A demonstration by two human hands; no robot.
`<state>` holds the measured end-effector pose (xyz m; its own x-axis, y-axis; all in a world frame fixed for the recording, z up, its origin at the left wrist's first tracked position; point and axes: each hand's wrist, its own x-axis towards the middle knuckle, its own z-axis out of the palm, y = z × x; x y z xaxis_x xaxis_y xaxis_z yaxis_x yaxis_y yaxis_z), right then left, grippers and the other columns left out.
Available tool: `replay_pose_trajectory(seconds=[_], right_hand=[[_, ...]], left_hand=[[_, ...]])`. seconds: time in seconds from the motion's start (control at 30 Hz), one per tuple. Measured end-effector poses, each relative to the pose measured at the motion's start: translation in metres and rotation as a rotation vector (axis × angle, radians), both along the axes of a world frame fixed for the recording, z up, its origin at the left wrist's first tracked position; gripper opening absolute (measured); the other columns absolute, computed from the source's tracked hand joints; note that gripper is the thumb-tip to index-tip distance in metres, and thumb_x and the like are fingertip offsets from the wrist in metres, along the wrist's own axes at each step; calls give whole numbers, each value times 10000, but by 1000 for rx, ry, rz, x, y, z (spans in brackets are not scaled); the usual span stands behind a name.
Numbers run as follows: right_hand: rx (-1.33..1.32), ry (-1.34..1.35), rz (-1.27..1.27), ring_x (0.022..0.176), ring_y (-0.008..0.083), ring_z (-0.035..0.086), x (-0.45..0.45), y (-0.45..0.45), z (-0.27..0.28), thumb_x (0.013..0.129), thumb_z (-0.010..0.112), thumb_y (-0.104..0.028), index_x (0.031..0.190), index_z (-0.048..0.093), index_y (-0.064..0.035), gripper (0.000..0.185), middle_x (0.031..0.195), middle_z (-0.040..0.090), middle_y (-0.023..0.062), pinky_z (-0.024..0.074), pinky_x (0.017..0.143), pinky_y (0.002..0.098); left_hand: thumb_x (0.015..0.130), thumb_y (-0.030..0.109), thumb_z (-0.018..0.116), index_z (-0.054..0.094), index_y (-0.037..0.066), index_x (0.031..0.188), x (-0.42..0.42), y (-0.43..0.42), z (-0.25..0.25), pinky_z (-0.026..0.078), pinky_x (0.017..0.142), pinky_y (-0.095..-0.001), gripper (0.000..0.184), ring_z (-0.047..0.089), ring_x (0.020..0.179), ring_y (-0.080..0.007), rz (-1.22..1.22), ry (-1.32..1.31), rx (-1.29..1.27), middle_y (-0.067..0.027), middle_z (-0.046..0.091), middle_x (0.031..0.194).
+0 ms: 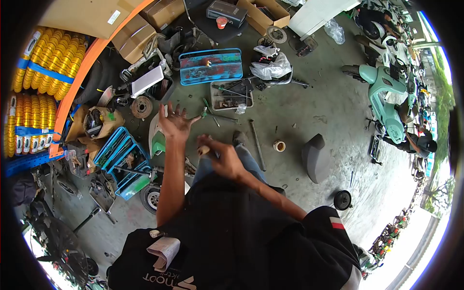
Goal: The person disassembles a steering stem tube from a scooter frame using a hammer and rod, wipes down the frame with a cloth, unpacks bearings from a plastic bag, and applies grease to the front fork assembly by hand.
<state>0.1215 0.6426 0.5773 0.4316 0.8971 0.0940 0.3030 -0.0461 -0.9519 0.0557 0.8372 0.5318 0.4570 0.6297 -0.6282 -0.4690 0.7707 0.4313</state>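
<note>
My left hand (176, 122) is raised palm up, its fingers spread and nothing in it. Beside it, my right hand (224, 158) is curled around a tan, round-ended object (203, 150) that resembles a wooden handle; most of it is hidden by the fingers. Both hands are in front of my body, over my jeans (249, 164). On the floor just beyond them lie a green-ended tool (205, 110) and a grey tray (232, 102) holding tools. A long metal bar (257, 145) lies to the right of my shoe (239, 137).
A closed blue toolbox (211, 67) stands ahead; an open blue toolbox (123, 159) sits left. An orange rack post (82, 77) rises at left. A small round container (279, 146), grey panel (316, 158) and wheel (342, 199) lie right. A person (420, 144) is near a green scooter (386, 96).
</note>
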Motion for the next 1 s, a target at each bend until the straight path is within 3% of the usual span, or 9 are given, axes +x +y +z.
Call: replay_pose_trajectory(seconds=[0.1, 0.2, 0.43, 0.5, 0.67, 0.73, 0.8, 0.87, 1.0], right_hand=[[-221, 515, -335, 1068, 123, 575, 35, 36, 3, 1060, 502, -308, 1293, 608, 41, 433, 1160, 689, 112, 461, 940, 279], [-152, 692, -410, 1011, 106, 557, 5, 44, -9, 1062, 500, -318, 1262, 616, 69, 450, 1107, 688, 78, 450, 923, 280], [-93, 241, -8, 1120, 255, 621, 10, 36, 40, 1010, 543, -178, 1203, 663, -10, 282, 1186, 680, 140, 423, 1038, 384], [68, -199, 150, 1200, 328, 609, 17, 33, 10, 961, 572, -141, 1215, 660, -57, 282, 1240, 663, 166, 400, 1100, 453], [-284, -528, 519, 1255, 317, 584, 25, -43, -104, 929, 588, -146, 1271, 629, -59, 356, 1279, 656, 131, 394, 1122, 459], [-355, 662, -450, 1132, 259, 639, 22, -8, -99, 973, 554, -170, 1117, 664, -29, 230, 1174, 695, 121, 476, 989, 408], [-166, 1439, -508, 892, 191, 655, 8, 58, -59, 1050, 462, -254, 1066, 678, 4, 337, 990, 708, 82, 507, 810, 354], [-573, 1031, -725, 819, 201, 646, -11, 90, -11, 1050, 485, -263, 1063, 669, 47, 361, 919, 696, 81, 507, 737, 323], [-139, 1413, -345, 787, 201, 650, 4, 59, 52, 1031, 513, -206, 1091, 662, 43, 297, 884, 690, 105, 505, 730, 320]], left_hand=[[980, 621, 413, 172, 236, 1607, 23, -45, 54, 141, 1151, -683, 773, 93, 1538, -284, -157, -70, 143, -86, 56, 1683], [1053, 518, 356, 178, 156, 1610, 50, -59, 24, 298, 1158, -382, 688, 325, 1446, -237, -400, 171, 339, -122, 131, 1672], [1000, 601, 445, 492, 81, 1379, 14, 16, -66, 512, 910, -445, 646, 595, 1016, -242, -367, 538, -67, -115, 593, 1267], [975, 616, 449, 527, 100, 1253, -3, 25, -31, 451, 994, -593, 592, 602, 1057, -348, -451, -446, -767, -142, 608, 1134], [996, 552, 429, 369, 67, 1504, 19, 59, 112, 208, 1168, -652, 705, 190, 1499, -348, -39, -396, 66, -237, 335, 1525], [985, 587, 407, 278, 100, 1570, 28, 29, 116, 159, 1191, -606, 772, 177, 1512, -366, 79, 82, 856, -233, 208, 1614], [985, 604, 388, 286, 81, 1561, 37, 3, 70, 209, 1166, -591, 784, 218, 1491, -361, -83, 304, 1183, -233, 226, 1605], [985, 621, 369, 294, 63, 1552, 31, -8, 13, 259, 1140, -577, 799, 258, 1469, -357, -222, 374, 1065, -233, 244, 1596], [985, 656, 332, 309, 26, 1534, 6, 28, -52, 360, 1089, -549, 835, 340, 1426, -349, -423, 438, 524, -233, 279, 1577]])
